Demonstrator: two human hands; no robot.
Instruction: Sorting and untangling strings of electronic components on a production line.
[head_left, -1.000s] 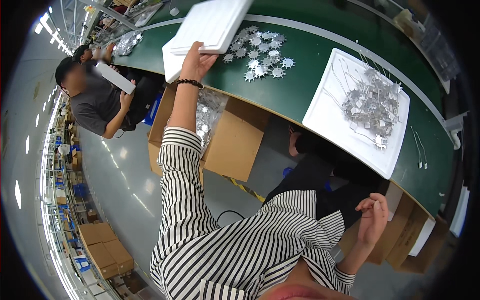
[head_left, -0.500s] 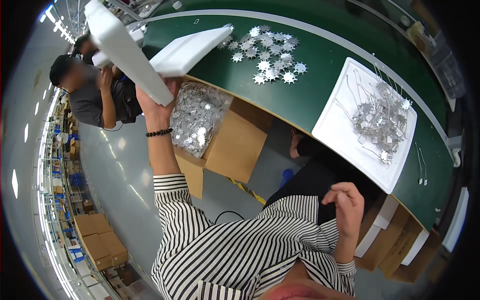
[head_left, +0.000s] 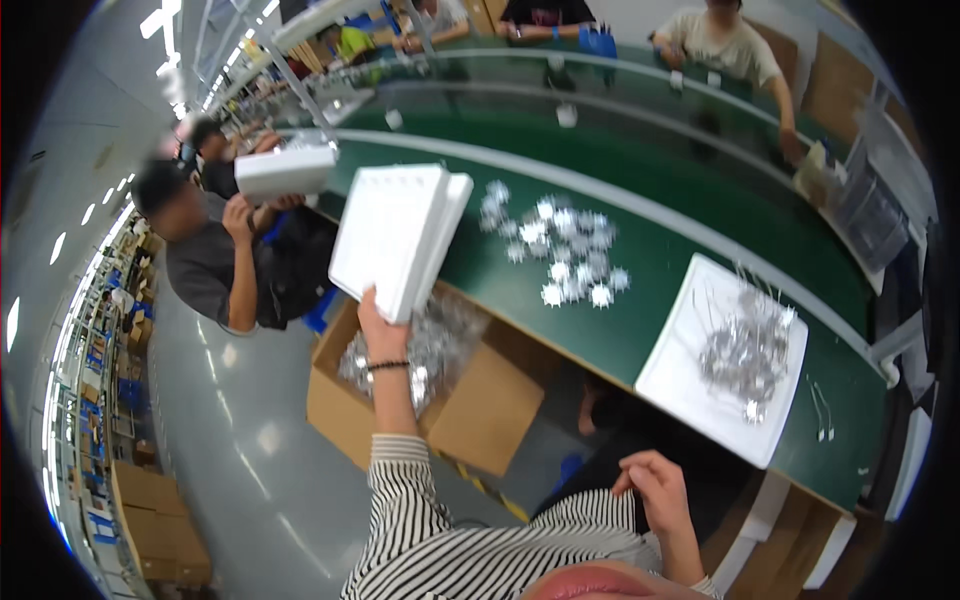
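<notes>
My left hand (head_left: 382, 328), arm stretched forward, is closed on the lower edge of a white tray (head_left: 385, 235). A second white tray (head_left: 450, 230) shows just behind it; whether my hand grips that one too is hidden. Close to my body, my right hand (head_left: 658, 490) is raised with loosely bent fingers and nothing visible in it. Silver star-shaped metal pieces (head_left: 560, 245) lie scattered on the green table (head_left: 480, 270). On the right, a white tray (head_left: 675, 375) holds a heap of similar pieces (head_left: 745, 355) with thin wires.
Under my left forearm stands an open cardboard box (head_left: 485, 405) with bagged metal pieces. A person in dark clothes (head_left: 205, 270) sits at the left, near another white tray (head_left: 285, 172). Across the table, a person in a light shirt (head_left: 725, 45) reaches over it. Two wired parts (head_left: 823, 410) lie far right.
My view has lifted, showing more of the far side. The tray in my left hand has swung from steeply upright to facing me beside the scattered pieces. My right hand stays near my body.
</notes>
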